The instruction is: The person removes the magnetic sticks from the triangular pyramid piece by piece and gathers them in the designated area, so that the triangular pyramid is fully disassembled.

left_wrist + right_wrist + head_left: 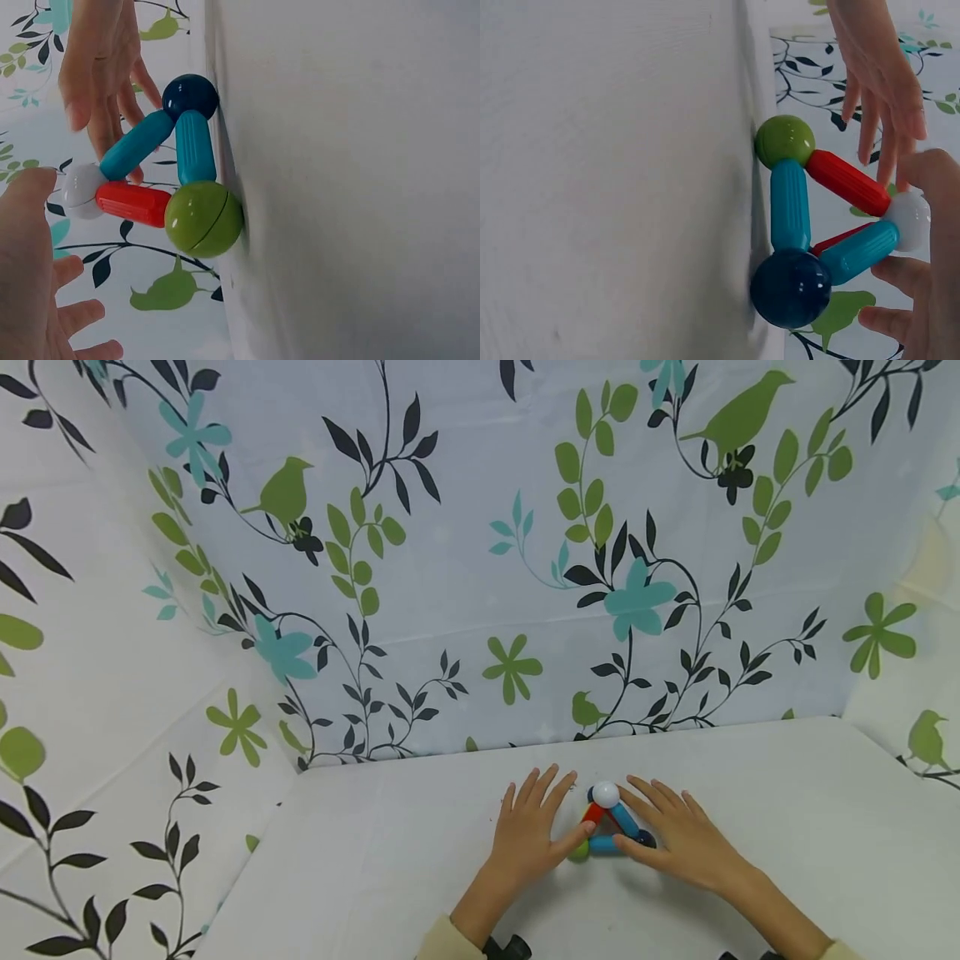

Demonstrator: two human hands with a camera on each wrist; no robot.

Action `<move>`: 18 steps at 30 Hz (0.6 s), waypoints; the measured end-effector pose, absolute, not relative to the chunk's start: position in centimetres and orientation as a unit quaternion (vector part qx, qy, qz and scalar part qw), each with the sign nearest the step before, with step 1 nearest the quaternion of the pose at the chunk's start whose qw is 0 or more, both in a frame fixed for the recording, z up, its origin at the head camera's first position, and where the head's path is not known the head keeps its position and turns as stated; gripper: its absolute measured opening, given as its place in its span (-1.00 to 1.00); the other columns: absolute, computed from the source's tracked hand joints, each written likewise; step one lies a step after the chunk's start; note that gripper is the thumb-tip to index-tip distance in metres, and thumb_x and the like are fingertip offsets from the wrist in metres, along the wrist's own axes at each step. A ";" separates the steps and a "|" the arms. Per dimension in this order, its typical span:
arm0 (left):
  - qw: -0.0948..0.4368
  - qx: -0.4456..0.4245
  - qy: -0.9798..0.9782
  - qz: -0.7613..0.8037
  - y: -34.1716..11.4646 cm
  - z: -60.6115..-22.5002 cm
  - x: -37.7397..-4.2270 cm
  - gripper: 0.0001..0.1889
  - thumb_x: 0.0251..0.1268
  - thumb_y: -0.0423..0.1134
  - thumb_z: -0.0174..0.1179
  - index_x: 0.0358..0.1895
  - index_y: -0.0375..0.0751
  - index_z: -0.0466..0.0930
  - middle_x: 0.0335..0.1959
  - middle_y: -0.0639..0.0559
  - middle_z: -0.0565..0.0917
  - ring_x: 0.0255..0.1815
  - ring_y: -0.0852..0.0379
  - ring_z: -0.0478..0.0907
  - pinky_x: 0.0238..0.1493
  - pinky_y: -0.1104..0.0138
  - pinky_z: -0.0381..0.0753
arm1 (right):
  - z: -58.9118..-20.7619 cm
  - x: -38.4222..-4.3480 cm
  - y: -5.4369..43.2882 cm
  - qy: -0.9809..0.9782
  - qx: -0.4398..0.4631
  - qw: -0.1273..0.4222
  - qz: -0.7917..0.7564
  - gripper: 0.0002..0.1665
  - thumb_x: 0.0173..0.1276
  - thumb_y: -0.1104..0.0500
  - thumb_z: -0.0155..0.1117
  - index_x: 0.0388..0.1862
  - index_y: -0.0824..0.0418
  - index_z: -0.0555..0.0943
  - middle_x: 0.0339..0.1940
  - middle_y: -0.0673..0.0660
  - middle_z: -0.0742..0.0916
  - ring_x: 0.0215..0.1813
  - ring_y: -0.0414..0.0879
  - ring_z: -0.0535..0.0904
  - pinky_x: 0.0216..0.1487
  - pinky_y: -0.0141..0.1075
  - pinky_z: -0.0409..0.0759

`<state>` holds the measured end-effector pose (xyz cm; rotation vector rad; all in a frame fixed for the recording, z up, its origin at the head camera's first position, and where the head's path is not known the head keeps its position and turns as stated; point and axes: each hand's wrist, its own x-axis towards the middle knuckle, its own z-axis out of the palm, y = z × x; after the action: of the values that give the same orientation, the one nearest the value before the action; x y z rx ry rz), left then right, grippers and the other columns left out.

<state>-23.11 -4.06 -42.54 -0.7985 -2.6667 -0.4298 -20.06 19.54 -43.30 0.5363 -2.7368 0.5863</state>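
A small frame of magnetic rods and balls stands on the white table between the two hands. A white ball [606, 794] tops it, and a green ball [203, 219] and a dark blue ball [790, 289] rest low at the front corners. A blue rod [790, 204] joins the two low balls; a red rod [133, 204] and another blue rod [861, 251] slope up to the white one. My left hand [527, 827] is spread beside the green corner, thumb over the red rod. Fingers extended, my right hand [678, 839] flanks the dark blue corner.
The white table [390, 843] ends at the back against a hanging cloth [450, 568] printed with birds, leaves and flowers. Similar cloth [97, 693] hangs along the left side. A second red rod [838, 238] shows behind the frame's front.
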 end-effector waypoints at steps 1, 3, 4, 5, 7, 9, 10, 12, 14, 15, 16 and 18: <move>0.168 -0.283 -0.932 -0.150 -3.9 -42.6 -23.1 -0.31 0.37 0.33 -0.08 0.49 0.16 0.19 0.48 0.02 0.28 0.48 -0.09 0.19 0.35 -0.18 0.22 | -43.3 -20.1 19.4 -0.949 0.187 0.149 0.206 -0.19 0.31 -0.28 0.20 0.40 0.15 0.42 0.41 0.22 0.46 0.38 0.34 0.32 0.25 0.38 0.21; 0.181 -0.286 -0.930 -0.142 -3.6 -42.7 -23.2 -0.33 0.39 0.32 -0.09 0.49 0.16 0.20 0.46 0.03 0.31 0.47 -0.07 0.21 0.34 -0.15 0.26 | -43.4 -20.1 19.1 -0.946 0.186 0.154 0.214 -0.21 0.35 -0.25 0.18 0.40 0.19 0.41 0.40 0.23 0.47 0.35 0.31 0.37 0.22 0.33 0.32; 0.187 -0.288 -0.929 -0.139 -3.5 -42.8 -23.2 -0.33 0.40 0.31 -0.10 0.48 0.15 0.20 0.46 0.02 0.32 0.47 -0.06 0.23 0.33 -0.13 0.28 | -43.4 -20.2 18.9 -0.944 0.188 0.160 0.217 -0.23 0.37 -0.23 0.18 0.39 0.22 0.41 0.38 0.24 0.48 0.33 0.30 0.40 0.19 0.30 0.37; 0.192 -0.290 -0.928 -0.136 -3.4 -42.9 -23.2 -0.34 0.41 0.30 -0.10 0.48 0.15 0.21 0.45 0.02 0.33 0.46 -0.06 0.24 0.33 -0.11 0.29 | -43.4 -20.2 18.8 -0.943 0.186 0.163 0.222 -0.24 0.39 -0.21 0.17 0.39 0.23 0.41 0.37 0.24 0.49 0.32 0.29 0.42 0.17 0.28 0.41; 0.198 -0.292 -0.926 -0.132 -3.0 -43.0 -23.3 -0.36 0.42 0.28 -0.10 0.48 0.14 0.21 0.44 0.02 0.34 0.45 -0.04 0.26 0.32 -0.08 0.32 | -43.6 -20.3 18.5 -0.940 0.181 0.171 0.233 -0.29 0.41 -0.17 0.17 0.37 0.23 0.43 0.33 0.23 0.52 0.29 0.25 0.46 0.13 0.24 0.47; 0.200 -0.297 -0.924 -0.131 -2.7 -43.1 -23.3 -0.37 0.44 0.26 -0.10 0.47 0.13 0.21 0.43 0.01 0.35 0.44 -0.03 0.27 0.31 -0.05 0.35 | -43.7 -20.4 18.3 -0.936 0.177 0.181 0.246 -0.36 0.41 -0.12 0.19 0.33 0.22 0.45 0.28 0.20 0.55 0.25 0.22 0.49 0.09 0.20 0.52; 0.199 -0.299 -0.924 -0.134 -2.5 -43.1 -23.3 -0.38 0.45 0.25 -0.10 0.47 0.12 0.21 0.42 0.01 0.36 0.43 -0.02 0.29 0.30 -0.02 0.36 | -43.8 -20.4 18.2 -0.933 0.175 0.186 0.253 -0.39 0.41 -0.09 0.20 0.31 0.22 0.47 0.25 0.19 0.57 0.24 0.20 0.50 0.07 0.19 0.54; 0.193 -0.303 -0.922 -0.147 -2.2 -43.2 -23.3 -0.39 0.46 0.22 -0.08 0.47 0.10 0.22 0.40 0.00 0.37 0.41 0.00 0.31 0.27 0.02 0.40 | -44.1 -20.5 18.0 -0.928 0.171 0.196 0.268 -0.45 0.39 -0.03 0.25 0.25 0.22 0.51 0.19 0.17 0.60 0.21 0.17 0.52 0.04 0.15 0.56; 0.186 -0.307 -0.919 -0.166 -1.9 -43.3 -23.3 -0.41 0.46 0.18 -0.04 0.46 0.08 0.24 0.38 -0.01 0.39 0.39 0.03 0.33 0.24 0.06 0.43 | -44.3 -20.6 17.8 -0.922 0.169 0.204 0.284 -0.50 0.38 0.02 0.28 0.20 0.23 0.53 0.15 0.15 0.63 0.19 0.16 0.54 0.03 0.13 0.58; 0.183 -0.309 -0.917 -0.176 -1.7 -43.3 -23.2 -0.41 0.46 0.17 -0.03 0.46 0.07 0.25 0.37 -0.02 0.40 0.37 0.04 0.34 0.22 0.08 0.44 | -44.3 -20.7 17.7 -0.919 0.166 0.206 0.293 -0.53 0.38 0.04 0.28 0.18 0.23 0.54 0.13 0.15 0.64 0.18 0.15 0.55 0.01 0.11 0.59; 0.180 -0.311 -0.914 -0.187 -1.6 -43.3 -23.3 -0.41 0.45 0.16 -0.01 0.45 0.06 0.26 0.36 -0.02 0.42 0.36 0.05 0.36 0.21 0.09 0.45 | -44.4 -20.7 17.6 -0.915 0.164 0.209 0.303 -0.55 0.38 0.05 0.28 0.16 0.23 0.56 0.10 0.14 0.65 0.15 0.14 0.56 -0.01 0.09 0.61; 0.179 -0.315 -0.909 -0.206 -1.5 -43.4 -23.3 -0.42 0.45 0.14 0.01 0.44 0.03 0.28 0.33 -0.02 0.45 0.32 0.05 0.41 0.18 0.11 0.48 | -44.5 -20.8 17.5 -0.910 0.160 0.215 0.318 -0.61 0.38 0.06 0.28 0.11 0.21 0.58 0.03 0.11 0.67 0.08 0.09 0.60 -0.07 0.01 0.64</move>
<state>-23.27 -1.46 -43.35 -0.8919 -2.5700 -0.5821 -20.84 17.49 -44.50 0.4425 -2.5227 0.8826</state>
